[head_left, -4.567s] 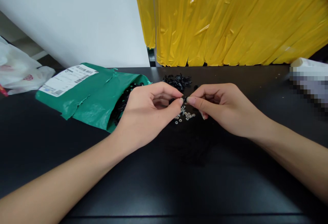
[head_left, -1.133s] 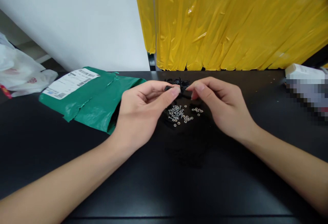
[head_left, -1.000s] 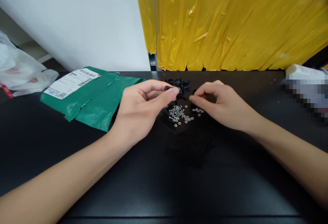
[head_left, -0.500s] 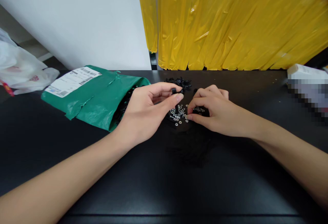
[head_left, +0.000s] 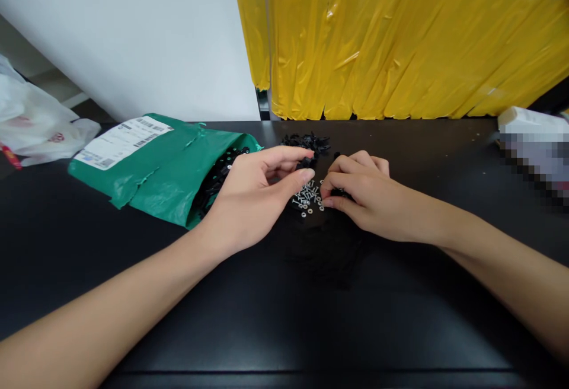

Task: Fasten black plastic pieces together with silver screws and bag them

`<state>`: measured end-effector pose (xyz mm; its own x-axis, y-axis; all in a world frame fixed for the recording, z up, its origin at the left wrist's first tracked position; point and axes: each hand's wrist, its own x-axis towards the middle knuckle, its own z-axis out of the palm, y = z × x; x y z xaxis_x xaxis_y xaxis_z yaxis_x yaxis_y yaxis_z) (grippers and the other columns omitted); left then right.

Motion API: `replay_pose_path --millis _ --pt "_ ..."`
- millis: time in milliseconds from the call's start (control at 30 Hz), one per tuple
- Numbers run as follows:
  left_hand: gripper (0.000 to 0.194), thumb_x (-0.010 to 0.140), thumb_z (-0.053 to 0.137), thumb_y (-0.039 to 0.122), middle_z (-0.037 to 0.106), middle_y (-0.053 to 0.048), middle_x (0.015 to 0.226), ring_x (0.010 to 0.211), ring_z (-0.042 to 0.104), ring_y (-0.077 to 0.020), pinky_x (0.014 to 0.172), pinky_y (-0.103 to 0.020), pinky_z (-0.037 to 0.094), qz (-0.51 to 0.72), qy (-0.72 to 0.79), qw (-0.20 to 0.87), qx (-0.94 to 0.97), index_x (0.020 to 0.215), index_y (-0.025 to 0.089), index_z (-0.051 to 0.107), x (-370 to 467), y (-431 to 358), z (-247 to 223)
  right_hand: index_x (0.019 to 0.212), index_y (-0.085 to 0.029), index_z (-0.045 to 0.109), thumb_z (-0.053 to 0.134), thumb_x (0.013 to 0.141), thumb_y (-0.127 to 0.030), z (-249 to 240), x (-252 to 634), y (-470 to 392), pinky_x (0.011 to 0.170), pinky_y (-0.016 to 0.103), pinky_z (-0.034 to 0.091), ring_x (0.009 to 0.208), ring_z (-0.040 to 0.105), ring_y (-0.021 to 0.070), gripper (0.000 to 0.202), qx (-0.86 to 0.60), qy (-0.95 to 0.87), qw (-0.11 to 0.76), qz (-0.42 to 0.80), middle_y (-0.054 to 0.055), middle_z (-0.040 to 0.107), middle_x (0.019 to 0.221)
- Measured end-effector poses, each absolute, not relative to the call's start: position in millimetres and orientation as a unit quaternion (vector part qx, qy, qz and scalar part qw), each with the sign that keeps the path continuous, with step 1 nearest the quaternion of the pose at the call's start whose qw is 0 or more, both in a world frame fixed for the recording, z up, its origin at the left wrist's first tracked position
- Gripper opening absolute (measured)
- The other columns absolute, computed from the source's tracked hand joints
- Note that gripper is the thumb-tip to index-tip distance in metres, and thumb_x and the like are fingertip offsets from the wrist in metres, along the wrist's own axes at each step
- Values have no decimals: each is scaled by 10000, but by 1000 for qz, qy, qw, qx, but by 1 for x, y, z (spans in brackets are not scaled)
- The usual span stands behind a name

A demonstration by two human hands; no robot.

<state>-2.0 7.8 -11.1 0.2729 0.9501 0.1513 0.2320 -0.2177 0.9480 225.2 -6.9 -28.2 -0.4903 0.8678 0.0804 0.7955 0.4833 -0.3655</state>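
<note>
A small black plastic piece is pinched between the thumb and forefinger of my left hand, held just above the table. Below it lies a heap of small silver screws, with round metal nuts or washers scattered along its near side. My right hand rests at the right of this heap, thumb and forefinger closed together beside the rings; whatever is between the tips is too small to make out. Behind my left fingertips sits a pile of black plastic pieces. My right hand partly covers more dark parts.
On the left a green mailing bag with a white label lies open toward me, black parts showing in its mouth. A white plastic bag is beyond it. At the right edge stands a white box. Yellow plastic sheeting hangs behind the black table.
The black piece has turned slightly in my left fingers. My right thumb and forefinger stay at the metal rings, with the hand a little more closed. The view has shifted slightly.
</note>
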Motion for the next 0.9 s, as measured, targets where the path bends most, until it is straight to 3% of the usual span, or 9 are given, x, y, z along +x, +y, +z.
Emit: replay_pose_path --millis 200,300,400,500,667,900 --pt "322 832 885 164 753 39 785 680 625 -107 638 -222 480 424 414 475 651 1098 229 715 -4 8 -13 1013 -245 719 564 1086 -283 -28 227 -5 975 501 356 1120 559 306 176 -491 -844 166 139 78 698 1116" --pt "340 842 855 154 715 63 726 610 584 -95 571 -209 431 438 416 472 642 1048 247 601 -2 8 -13 1006 -265 745 632 1050 -284 -26 229 -4 1055 528 349 1151 629 303 123 -479 -841 213 133 39 770 1061" --pt "346 837 844 151 693 71 677 556 562 -93 529 -214 400 441 421 460 645 986 250 547 -1 9 -11 946 -278 773 705 998 -259 -25 229 -2 1094 538 348 1011 714 256 87 -460 -845 244 123 -16 808 945" --pt "262 834 860 164 734 44 705 613 646 -116 570 -234 480 439 421 453 652 964 226 641 0 9 -11 905 -286 793 745 965 -241 -24 229 -1 1037 493 409 917 751 225 88 -447 -846 259 131 -40 836 930" --pt "158 851 882 191 832 5 825 723 745 -134 669 -247 595 445 426 429 661 1002 189 837 -1 7 -13 1005 -308 852 732 980 -259 -22 230 -1 911 411 521 919 762 212 133 -448 -821 301 188 -15 853 1002" --pt "201 879 826 163 870 -8 884 719 759 -130 729 -255 626 428 443 406 675 1065 185 898 0 6 -12 994 -296 860 741 1018 -343 -18 230 -3 845 307 591 896 770 170 130 -427 -776 341 316 -26 850 967"
